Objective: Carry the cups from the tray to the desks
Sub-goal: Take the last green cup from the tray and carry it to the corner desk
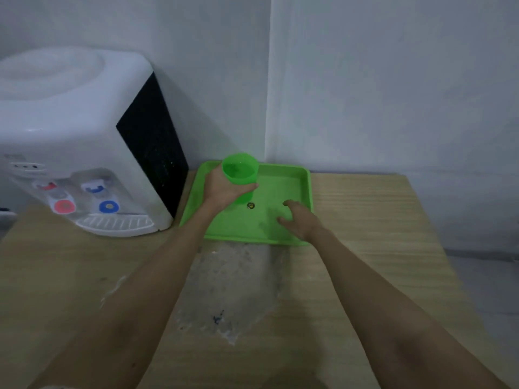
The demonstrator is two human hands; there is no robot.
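Note:
A green plastic cup [240, 171] stands upright over the left part of the green tray [304, 186], with water visible inside it. My left hand [223, 190] is wrapped around the cup's lower half. My right hand [299, 221] hovers over the tray's right side with its fingers apart and nothing in it. A small round sticker [250, 205] marks the tray's floor between the two hands. No other cup shows on the tray.
A white water dispenser [81, 141] with red and blue taps stands left of the tray on the wooden table [365, 248]. A worn grey patch [230, 284] covers the tabletop in front. Walls meet in a corner right behind the tray.

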